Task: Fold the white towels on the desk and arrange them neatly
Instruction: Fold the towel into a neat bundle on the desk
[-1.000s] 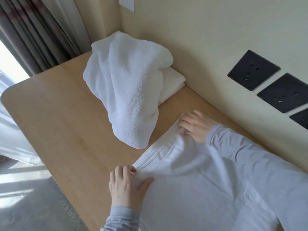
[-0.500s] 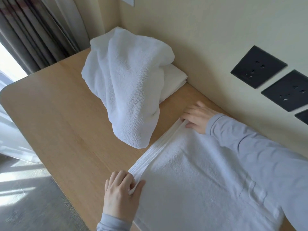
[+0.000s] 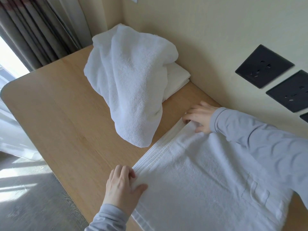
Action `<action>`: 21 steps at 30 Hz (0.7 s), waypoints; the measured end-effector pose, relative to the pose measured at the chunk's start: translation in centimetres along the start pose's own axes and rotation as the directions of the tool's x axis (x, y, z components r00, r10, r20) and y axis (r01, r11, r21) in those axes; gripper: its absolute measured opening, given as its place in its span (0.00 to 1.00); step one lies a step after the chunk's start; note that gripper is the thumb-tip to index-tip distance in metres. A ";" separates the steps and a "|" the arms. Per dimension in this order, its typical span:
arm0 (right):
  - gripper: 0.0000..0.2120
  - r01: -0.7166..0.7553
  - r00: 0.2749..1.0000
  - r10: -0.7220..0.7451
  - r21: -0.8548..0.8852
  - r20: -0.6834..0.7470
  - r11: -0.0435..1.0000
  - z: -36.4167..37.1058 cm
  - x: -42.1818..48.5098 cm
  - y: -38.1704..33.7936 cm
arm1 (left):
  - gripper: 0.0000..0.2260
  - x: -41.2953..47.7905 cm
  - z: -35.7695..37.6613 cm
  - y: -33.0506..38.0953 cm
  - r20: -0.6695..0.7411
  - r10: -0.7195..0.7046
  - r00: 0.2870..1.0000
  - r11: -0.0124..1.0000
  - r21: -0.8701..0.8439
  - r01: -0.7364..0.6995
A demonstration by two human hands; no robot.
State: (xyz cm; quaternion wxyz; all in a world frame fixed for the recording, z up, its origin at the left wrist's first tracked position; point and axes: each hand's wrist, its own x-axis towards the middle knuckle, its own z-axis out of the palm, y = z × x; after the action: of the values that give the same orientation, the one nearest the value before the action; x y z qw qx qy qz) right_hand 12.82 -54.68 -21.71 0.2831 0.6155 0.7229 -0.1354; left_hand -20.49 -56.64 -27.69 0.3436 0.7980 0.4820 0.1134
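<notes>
— Status of flat towel (image 3: 208, 180)?
— Spread unfolded at near end of desk (image 3: 58, 105); pinched at both hem corners by left hand (image 3: 121, 187) and right hand (image 3: 200, 117).
— Remaining?
— Folding it, then crumpled towel (image 3: 130, 84) heaped at far corner over folded towel (image 3: 180, 77).

The flat towel (image 3: 200, 180) runs off the bottom edge, nearer than both hands, and the right sleeve (image 3: 258, 139) covers its far side. The left hand (image 3: 122, 189) pinches the hem, its fingertips tucked out of sight beneath. The right hand (image 3: 199, 116) grips the corner, its fingertips partly hidden in the cloth. Beyond the right hand, a heaped towel (image 3: 130, 80) covers most of the folded towels (image 3: 178, 79). To the right of that hand, the lowest wall socket (image 3: 305, 117) is cut off by the picture's edge.
</notes>
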 end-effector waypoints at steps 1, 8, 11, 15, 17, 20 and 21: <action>0.18 0.004 1.000 -0.004 -0.011 -0.004 1.000 -0.1 0.0 0.0 | 0.19 0.0 0.0 -0.1 -0.010 0.002 1.000 1.000 -0.005 -0.002; 0.10 -0.033 0.999 0.037 -0.104 0.038 0.994 -0.1 1.2 -0.4 | 0.18 1.1 -0.7 0.7 0.191 -0.034 0.981 0.993 0.121 0.011; 0.09 -0.121 0.992 0.120 0.032 0.044 0.992 0.0 0.7 0.3 | 0.20 1.4 -1.1 0.6 0.205 0.010 0.979 0.999 0.049 -0.021; 0.10 -0.262 0.963 0.271 0.270 0.005 0.927 0.2 -0.1 1.5 | 0.17 1.0 -1.7 -0.1 0.136 -0.031 0.990 0.996 -0.080 0.042; 0.12 -0.294 0.947 0.322 0.376 -0.014 0.879 0.3 -0.3 1.8 | 0.15 1.0 -2.0 -0.6 0.134 -0.010 0.991 0.995 -0.095 0.023; 0.13 -0.274 0.934 0.348 0.466 -0.079 0.841 0.6 -0.4 2.1 | 0.13 1.0 -2.7 -1.4 0.187 0.044 0.981 0.989 -0.150 -0.015; 0.13 -0.273 0.929 0.359 0.492 -0.088 0.827 0.6 -0.4 2.1 | 0.12 1.1 -3.0 -1.7 0.222 0.052 0.974 0.983 -0.184 -0.011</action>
State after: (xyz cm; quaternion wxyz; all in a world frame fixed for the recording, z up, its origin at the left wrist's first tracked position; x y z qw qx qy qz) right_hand 15.07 -54.91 -21.67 0.0783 0.7866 0.5778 -0.2029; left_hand -22.63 -53.87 -26.77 0.4659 0.7784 0.4147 0.0709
